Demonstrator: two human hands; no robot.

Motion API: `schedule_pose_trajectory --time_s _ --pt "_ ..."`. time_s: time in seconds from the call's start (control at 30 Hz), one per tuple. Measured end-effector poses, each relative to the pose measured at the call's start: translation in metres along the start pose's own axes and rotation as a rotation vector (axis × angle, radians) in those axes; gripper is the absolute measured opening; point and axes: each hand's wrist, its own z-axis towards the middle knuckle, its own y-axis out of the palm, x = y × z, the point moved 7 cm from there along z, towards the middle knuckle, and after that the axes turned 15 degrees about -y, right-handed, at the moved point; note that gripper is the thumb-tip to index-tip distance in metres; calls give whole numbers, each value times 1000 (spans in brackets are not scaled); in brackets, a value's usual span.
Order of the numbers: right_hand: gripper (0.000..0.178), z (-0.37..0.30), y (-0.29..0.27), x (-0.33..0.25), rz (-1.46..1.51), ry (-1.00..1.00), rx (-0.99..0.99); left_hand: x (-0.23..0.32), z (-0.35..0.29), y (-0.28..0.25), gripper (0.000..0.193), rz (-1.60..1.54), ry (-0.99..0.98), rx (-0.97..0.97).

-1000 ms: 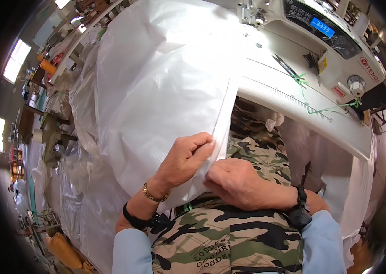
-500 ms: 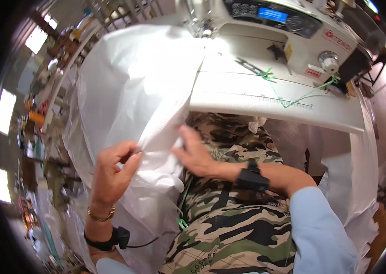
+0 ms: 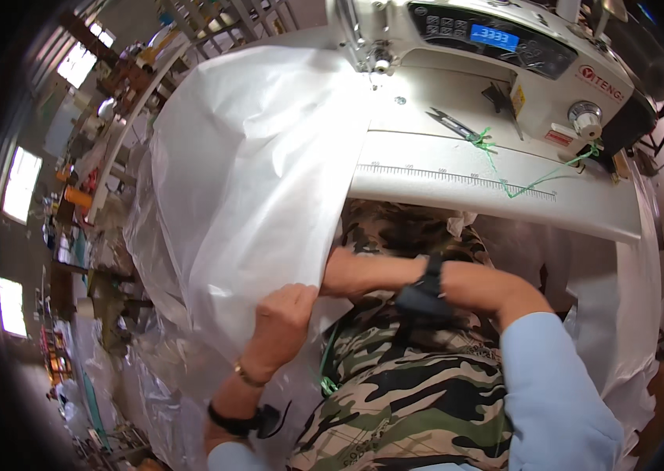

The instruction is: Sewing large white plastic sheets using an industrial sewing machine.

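A large sheet of thin white fabric (image 3: 261, 173) drapes from the sewing machine (image 3: 497, 47) bed down over the table's front edge toward my lap. My left hand (image 3: 285, 314) is closed on the sheet's right edge, low down near my lap. Just to the right, my right hand (image 3: 338, 271) reaches in behind that edge; its fingers are hidden under the fabric. The upper end of the same edge lies close to the needle area (image 3: 380, 67), which is brightly lit.
Thread snips (image 3: 456, 125) tied with green string (image 3: 511, 192) lie on the machine bed, right of the fabric. A printed ruler scale (image 3: 457, 177) runs along the front edge. More white sheeting (image 3: 167, 377) hangs at the left. My camouflage-clad lap (image 3: 418, 392) is below.
My left hand has moved right and down, onto the fabric's edge. My right hand has gone from in front of the fabric to behind it. The sheet lies flatter, its lower folds spread out.
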Motion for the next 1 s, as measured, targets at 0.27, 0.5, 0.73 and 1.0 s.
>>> schedule_pose_trajectory --time_s 0.27,0.5,0.73,1.0 --pt "13 2 -133 4 -442 -205 -77 -16 -23 48 6 -435 -394 276" --pt "9 3 -124 26 -274 -90 -253 -42 -39 61 30 -973 -785 77" --pt "15 7 -122 22 -232 -107 -314 -24 -29 26 33 -878 -621 251" --pt "13 10 -121 24 -297 -117 -334 -22 -12 9 12 -477 -509 425"
